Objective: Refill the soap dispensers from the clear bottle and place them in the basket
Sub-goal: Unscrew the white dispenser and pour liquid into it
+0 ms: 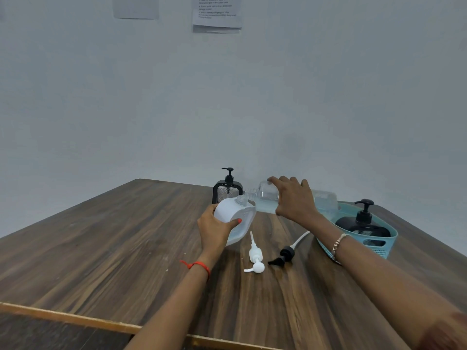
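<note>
My left hand [214, 229] grips a white soap dispenser [233, 214] with its pump off, tilted to the right above the table. My right hand [294, 198] holds the clear bottle [265, 195] on its side, its neck touching the white dispenser's opening; pale blue liquid lies in the bottle. A white pump [255, 256] and a black pump [284, 256] lie on the table in front of me. A black-framed dispenser [227, 189] stands behind the white one. A black dispenser [362, 224] sits in the teal basket [379, 245] at the right.
The wooden table [126, 248] stretches left and toward me, with a light strip along its near edge. A grey wall rises behind, with paper sheets [217, 13] pinned high up.
</note>
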`<state>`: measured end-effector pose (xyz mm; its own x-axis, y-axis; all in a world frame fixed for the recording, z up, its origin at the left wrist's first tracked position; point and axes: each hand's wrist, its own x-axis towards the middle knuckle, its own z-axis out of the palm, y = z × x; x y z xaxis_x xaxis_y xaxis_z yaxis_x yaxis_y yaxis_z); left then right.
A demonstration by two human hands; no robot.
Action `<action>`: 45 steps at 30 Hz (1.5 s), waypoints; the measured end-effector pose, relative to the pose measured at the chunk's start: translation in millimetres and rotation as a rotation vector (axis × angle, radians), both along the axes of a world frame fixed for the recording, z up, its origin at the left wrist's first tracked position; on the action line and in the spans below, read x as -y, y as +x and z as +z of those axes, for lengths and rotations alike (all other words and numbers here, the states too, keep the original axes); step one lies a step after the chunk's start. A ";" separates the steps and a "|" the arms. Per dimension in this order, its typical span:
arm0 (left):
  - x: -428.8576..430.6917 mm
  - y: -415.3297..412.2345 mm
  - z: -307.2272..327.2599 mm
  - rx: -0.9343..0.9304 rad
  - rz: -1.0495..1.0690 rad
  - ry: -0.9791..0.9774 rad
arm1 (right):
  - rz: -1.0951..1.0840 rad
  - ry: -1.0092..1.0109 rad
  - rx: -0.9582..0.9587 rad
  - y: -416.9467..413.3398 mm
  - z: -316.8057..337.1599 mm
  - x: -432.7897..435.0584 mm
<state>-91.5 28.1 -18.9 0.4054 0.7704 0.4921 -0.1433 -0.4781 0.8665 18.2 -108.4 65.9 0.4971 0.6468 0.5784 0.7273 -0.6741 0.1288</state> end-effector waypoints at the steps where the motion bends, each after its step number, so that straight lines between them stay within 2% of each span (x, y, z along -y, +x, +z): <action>1: 0.1 -0.1 -0.1 -0.003 0.000 0.002 | 0.000 0.001 0.000 0.4 -0.2 -0.4; 14: -2.9 1.1 2.2 -0.002 -0.007 -0.008 | -0.006 0.016 -0.099 5.7 1.3 3.1; 22: -3.8 2.3 2.5 -0.005 -0.022 -0.012 | 0.027 0.118 -0.237 6.0 1.6 7.1; 27: -0.5 6.2 2.0 -0.018 -0.054 -0.014 | 0.100 0.262 -0.347 10.2 1.3 4.5; 31: -1.0 7.4 5.3 0.005 -0.098 -0.081 | 0.202 0.454 -0.472 14.7 2.3 5.4; 37: -11.6 7.6 6.9 0.077 -0.227 -0.240 | 0.259 0.725 -0.753 32.4 -6.1 5.1; 45: -24.3 8.5 3.3 0.107 -0.392 -0.390 | 0.320 0.778 -0.919 49.6 -22.3 2.4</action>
<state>-82.9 52.4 -15.6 0.6610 0.7055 0.2557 -0.3429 -0.0191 0.9392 67.7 -110.9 43.6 0.8034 0.4555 0.3836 0.4823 -0.1198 -0.8678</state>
